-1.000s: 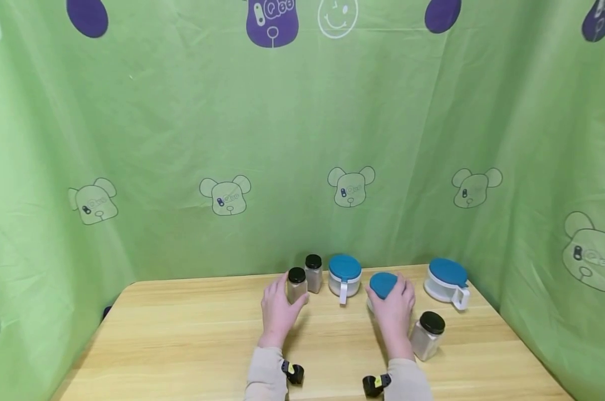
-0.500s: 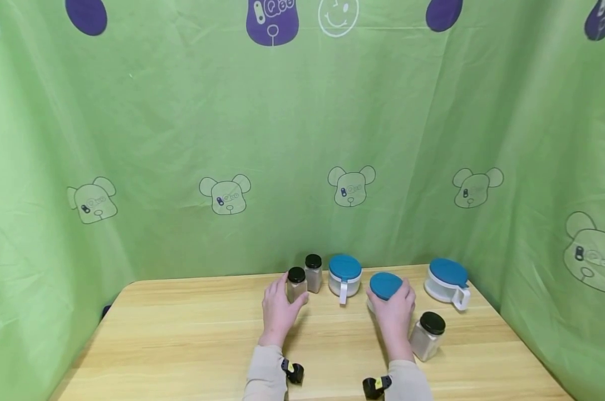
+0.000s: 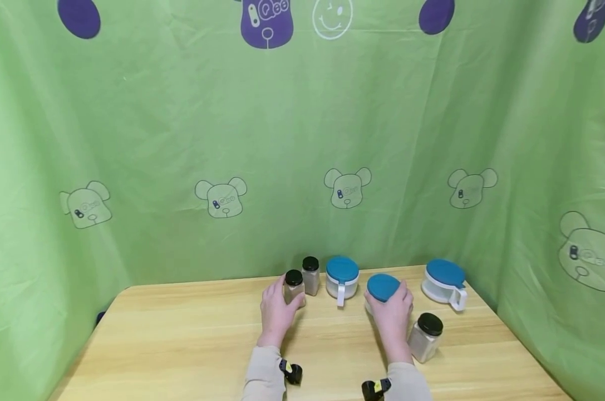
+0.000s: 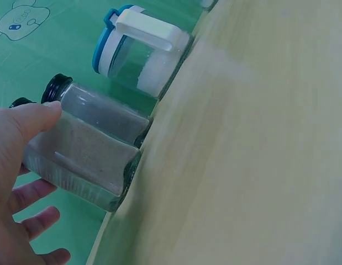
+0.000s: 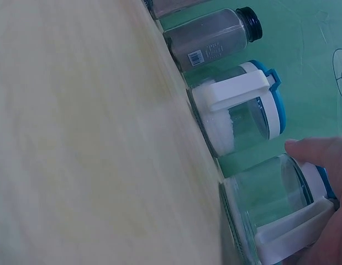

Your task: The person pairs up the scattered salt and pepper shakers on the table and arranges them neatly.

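Observation:
My left hand [image 3: 277, 312] grips a clear spice jar [image 3: 294, 291] with a black lid, standing upright at the table's back edge. In the left wrist view the thumb lies near the top of this jar [image 4: 85, 157], which holds greyish powder; the lower fingers are spread. On the right, my other hand [image 3: 394, 320] curls around the top of a glass seasoning pot [image 3: 382, 287] with a blue lid. That pot's white handle [image 5: 292, 232] sits under the palm in the right wrist view, and its glass looks see-through, with little inside.
A second black-lidded jar [image 3: 310, 278] and a blue-lidded pot [image 3: 342, 271] of white grains stand between the hands, farther back. Another blue-lidded pot [image 3: 443, 274] stands at the right rear, and a black-lidded jar [image 3: 424, 341] beside the right wrist. Green cloth [image 3: 282, 139] hangs behind the wooden table [image 3: 182, 334].

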Action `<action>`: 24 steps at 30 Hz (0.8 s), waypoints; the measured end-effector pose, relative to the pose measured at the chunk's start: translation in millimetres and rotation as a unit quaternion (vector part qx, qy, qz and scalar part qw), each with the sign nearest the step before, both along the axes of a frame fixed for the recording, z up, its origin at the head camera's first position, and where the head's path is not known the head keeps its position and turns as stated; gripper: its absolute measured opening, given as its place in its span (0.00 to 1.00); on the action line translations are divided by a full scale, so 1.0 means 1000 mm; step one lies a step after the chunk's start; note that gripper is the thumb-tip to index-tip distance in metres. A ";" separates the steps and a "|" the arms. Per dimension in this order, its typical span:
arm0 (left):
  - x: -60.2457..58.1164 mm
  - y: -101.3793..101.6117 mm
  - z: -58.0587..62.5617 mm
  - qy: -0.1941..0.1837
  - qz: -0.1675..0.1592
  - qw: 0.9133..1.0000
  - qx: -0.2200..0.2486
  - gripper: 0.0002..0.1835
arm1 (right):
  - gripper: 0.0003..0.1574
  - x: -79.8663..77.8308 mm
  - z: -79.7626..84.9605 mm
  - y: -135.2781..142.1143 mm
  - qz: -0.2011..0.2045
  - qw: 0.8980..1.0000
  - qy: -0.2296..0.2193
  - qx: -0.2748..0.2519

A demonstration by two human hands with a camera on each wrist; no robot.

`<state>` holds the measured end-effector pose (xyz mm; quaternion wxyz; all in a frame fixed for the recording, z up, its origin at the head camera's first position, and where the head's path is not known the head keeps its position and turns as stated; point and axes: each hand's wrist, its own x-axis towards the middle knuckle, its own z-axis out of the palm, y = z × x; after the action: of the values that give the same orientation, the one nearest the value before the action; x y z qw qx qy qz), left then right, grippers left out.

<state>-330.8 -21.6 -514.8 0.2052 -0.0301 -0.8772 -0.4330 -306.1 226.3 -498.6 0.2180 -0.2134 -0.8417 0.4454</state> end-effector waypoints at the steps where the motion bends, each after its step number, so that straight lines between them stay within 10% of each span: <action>1: 0.000 0.000 0.000 -0.001 0.001 1.000 -0.001 0.37 | 0.67 0.000 0.000 0.000 0.000 1.000 0.000 0.000; 24: -0.001 0.003 0.007 -0.014 0.013 0.999 0.031 0.34 | 0.64 0.001 -0.001 -0.001 -0.013 1.000 0.010 0.021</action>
<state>-331.9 -19.0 -507.5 0.1994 -0.0061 -0.8665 -0.4576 -305.5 225.3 -499.5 0.2368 -0.2152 -0.8460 0.4266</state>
